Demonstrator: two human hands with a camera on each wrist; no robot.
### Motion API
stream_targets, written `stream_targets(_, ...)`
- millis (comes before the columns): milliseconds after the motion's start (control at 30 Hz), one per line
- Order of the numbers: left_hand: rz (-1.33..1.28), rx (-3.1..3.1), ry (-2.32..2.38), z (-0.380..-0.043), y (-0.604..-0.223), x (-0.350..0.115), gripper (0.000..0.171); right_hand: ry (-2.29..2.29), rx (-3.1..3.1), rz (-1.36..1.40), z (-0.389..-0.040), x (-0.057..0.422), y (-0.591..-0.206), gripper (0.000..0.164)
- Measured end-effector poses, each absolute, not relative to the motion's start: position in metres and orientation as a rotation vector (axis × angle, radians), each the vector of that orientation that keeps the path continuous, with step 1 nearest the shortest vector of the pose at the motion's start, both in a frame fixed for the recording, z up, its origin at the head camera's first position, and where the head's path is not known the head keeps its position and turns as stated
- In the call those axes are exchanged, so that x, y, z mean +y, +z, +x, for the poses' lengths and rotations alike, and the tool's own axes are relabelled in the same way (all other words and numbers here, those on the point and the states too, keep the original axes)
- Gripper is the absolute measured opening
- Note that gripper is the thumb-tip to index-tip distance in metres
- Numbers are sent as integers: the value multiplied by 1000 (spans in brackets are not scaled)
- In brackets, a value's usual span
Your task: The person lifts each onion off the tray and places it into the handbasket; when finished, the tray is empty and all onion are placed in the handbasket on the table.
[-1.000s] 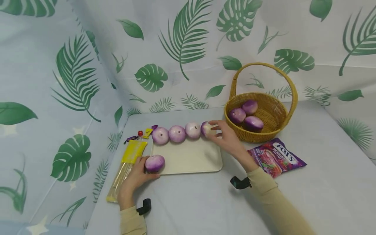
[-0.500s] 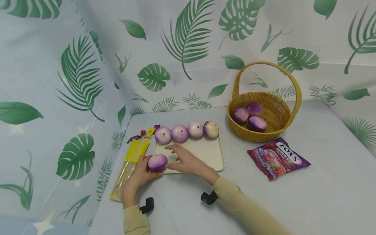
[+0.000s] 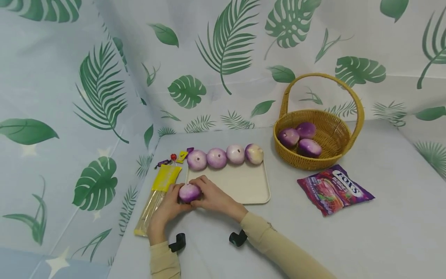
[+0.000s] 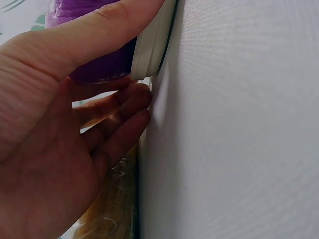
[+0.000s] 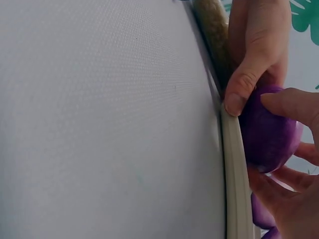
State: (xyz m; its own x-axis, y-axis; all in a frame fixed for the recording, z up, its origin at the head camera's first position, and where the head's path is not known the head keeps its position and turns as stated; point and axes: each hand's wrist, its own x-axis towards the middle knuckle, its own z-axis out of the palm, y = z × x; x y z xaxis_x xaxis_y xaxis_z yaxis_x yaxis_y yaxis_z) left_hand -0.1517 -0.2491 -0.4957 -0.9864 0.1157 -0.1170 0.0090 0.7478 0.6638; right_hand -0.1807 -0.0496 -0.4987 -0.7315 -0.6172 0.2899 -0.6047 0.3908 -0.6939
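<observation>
A purple-and-white onion (image 3: 189, 192) sits at the near left corner of the cream tray (image 3: 244, 190), with a hand on each side of it. My left hand (image 3: 170, 207) holds its left side, fingers behind it and the thumb along the tray's near rim. From the right, my right hand (image 3: 216, 195) grips the same onion between thumb and fingers. In the right wrist view the onion (image 5: 269, 132) shows dark purple between both hands, standing on the tray's rim side. Several more onions (image 3: 216, 158) form a row along the tray's far edge.
A wicker basket (image 3: 296, 161) with 3 onions inside stands at the back right. In front of it lies a purple candy bag (image 3: 336, 190). A yellow-topped packet of thin sticks (image 3: 158, 197) lies left of the tray, with small wrapped candies (image 3: 182, 156) and a red lollipop (image 3: 173, 156) behind.
My right hand has let go of the rightmost onion in the far row and moved left and nearer, onto the near-left onion. My left hand has stayed at that onion.
</observation>
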Motion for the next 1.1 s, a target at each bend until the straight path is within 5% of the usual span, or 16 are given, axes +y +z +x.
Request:
stream_targets(533,6,2763,1045,-150,-493,-243,87,-1504,2659,-1023,-200,3,-478,61)
stream_targets(1100,-27,2753,1011,-149,-494,-242,89,-1716,2814,-597,-226,133,-430,63)
